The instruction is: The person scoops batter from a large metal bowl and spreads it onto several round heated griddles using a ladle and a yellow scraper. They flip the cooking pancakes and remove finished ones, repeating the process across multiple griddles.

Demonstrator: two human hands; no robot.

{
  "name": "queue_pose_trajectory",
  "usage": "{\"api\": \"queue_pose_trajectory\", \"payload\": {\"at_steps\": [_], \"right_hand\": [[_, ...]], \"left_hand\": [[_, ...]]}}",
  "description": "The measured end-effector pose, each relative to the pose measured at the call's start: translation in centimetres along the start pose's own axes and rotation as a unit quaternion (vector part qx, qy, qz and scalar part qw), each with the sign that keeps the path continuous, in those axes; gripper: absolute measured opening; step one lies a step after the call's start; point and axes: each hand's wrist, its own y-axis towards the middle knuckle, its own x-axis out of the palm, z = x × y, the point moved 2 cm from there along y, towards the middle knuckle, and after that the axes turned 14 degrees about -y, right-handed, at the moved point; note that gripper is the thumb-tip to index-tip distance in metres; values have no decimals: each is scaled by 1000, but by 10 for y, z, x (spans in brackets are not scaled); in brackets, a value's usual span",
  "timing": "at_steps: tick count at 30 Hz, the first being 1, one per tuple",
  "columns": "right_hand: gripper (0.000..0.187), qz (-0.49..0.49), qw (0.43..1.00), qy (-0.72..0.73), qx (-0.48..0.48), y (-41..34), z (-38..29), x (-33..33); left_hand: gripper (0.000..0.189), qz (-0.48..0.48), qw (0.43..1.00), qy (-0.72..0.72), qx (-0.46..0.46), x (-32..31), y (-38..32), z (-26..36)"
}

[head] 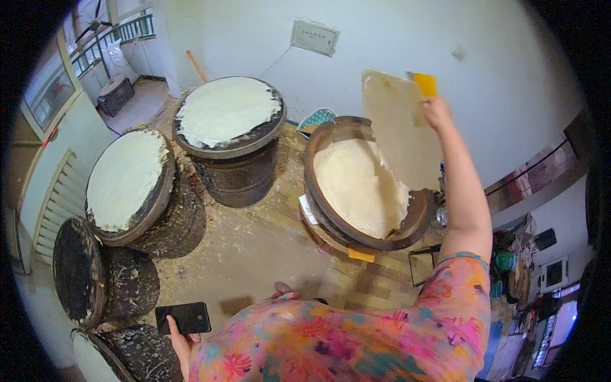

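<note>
My right hand (437,113) grips a yellow scraper (424,86) and, with it, the edge of a large thin tan board (401,129). The board stands tilted above the right part of a wide brown round basin (312,176), which holds a cream, dough-like mass (358,186) with a ragged right edge. Low at the left, my left hand (179,339) is closed around a flat black slab (184,318) that looks like a mobile phone or a dark plate. Its thumb lies on the slab's near face.
Dark drums topped with pale, spread paste (229,112) (126,179) stand at the left, beside a black-topped drum (76,272). Another pale-topped drum (95,358) is at the lower left. A teal dotted item (317,119) leans behind the basin. A metal frame (422,265) stands right of it.
</note>
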Motion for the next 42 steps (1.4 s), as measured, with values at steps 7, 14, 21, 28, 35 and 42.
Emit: {"api": "queue_pose_trajectory", "payload": {"at_steps": [7, 14, 21, 28, 35, 42], "right_hand": [[23, -37, 992, 115, 26, -82, -51, 170], [18, -75, 978, 134, -145, -194, -89, 306], [22, -372, 920, 95, -81, -256, -47, 381], [26, -471, 864, 44, -171, -284, -45, 417], [33, -578, 782, 143, -186, -285, -29, 441], [33, -473, 864, 96, -144, -231, -84, 385]], "left_hand": [[38, 74, 997, 21, 22, 71, -20, -57], [37, 76, 996, 20, 43, 108, -39, -88], [38, 97, 993, 33, 58, 119, -39, -87], [37, 108, 992, 24, 61, 127, -57, -92], [37, 111, 992, 61, 20, 103, -68, -84], [33, 32, 995, -65, 71, 21, -90, -65]]}}
